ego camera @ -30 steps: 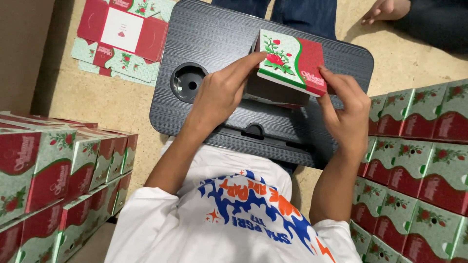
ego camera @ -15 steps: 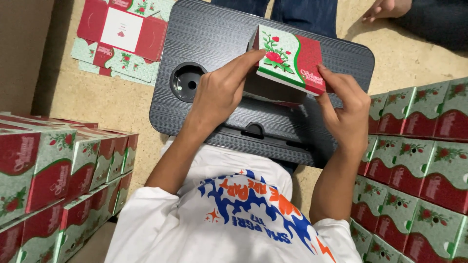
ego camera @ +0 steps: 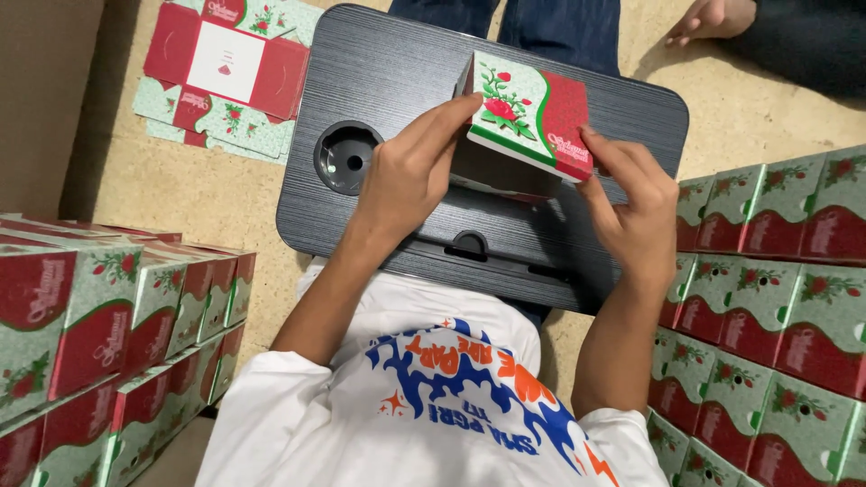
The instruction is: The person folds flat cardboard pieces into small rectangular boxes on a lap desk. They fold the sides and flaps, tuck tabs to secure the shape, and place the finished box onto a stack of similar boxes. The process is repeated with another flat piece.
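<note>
A small cardboard box, pale green and red with a rose print, is held above a black lap tray on the floor. My left hand grips the box's left side, fingers up against its edge. My right hand holds the box's right lower corner. The box is tilted, its printed top facing up, its underside hidden.
Stacks of finished boxes stand at the left and at the right. Flat unfolded box blanks lie on the tan floor at upper left. Another person's legs and hand are beyond the tray. The tray has a round cup recess.
Both hands have shifted slightly on the box, which has tipped a little; otherwise the scene is the same.
</note>
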